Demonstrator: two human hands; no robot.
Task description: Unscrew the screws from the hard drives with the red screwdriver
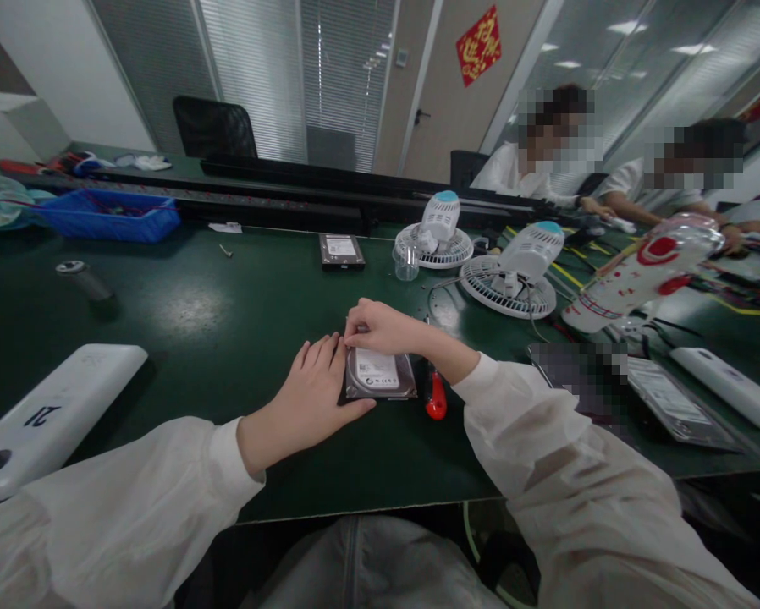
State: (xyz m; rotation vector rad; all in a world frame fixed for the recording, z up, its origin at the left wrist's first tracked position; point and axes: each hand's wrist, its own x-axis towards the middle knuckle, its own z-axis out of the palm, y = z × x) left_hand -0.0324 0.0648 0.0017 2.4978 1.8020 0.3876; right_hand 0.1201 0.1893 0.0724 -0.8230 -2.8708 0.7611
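Note:
A hard drive (377,376) with a white label lies label-up on the green table in front of me. My left hand (313,385) rests along its left side, fingers stretched out and thumb reaching to its near edge. Over the drive's far left corner, my right hand (377,326) is closed in a pinch. What sits between those fingertips is too small or hidden to name. A red-handled screwdriver (435,397) lies just right of the drive, its shaft partly covered by my right wrist.
Beyond my hands stand another hard drive (342,251), a clear plastic cup (406,260) and two white fans (510,283). A blue tray (110,216) and a metal can (83,279) are at left, near a white power bank (63,414). At right stands a patterned bottle (640,275); co-workers sit beyond.

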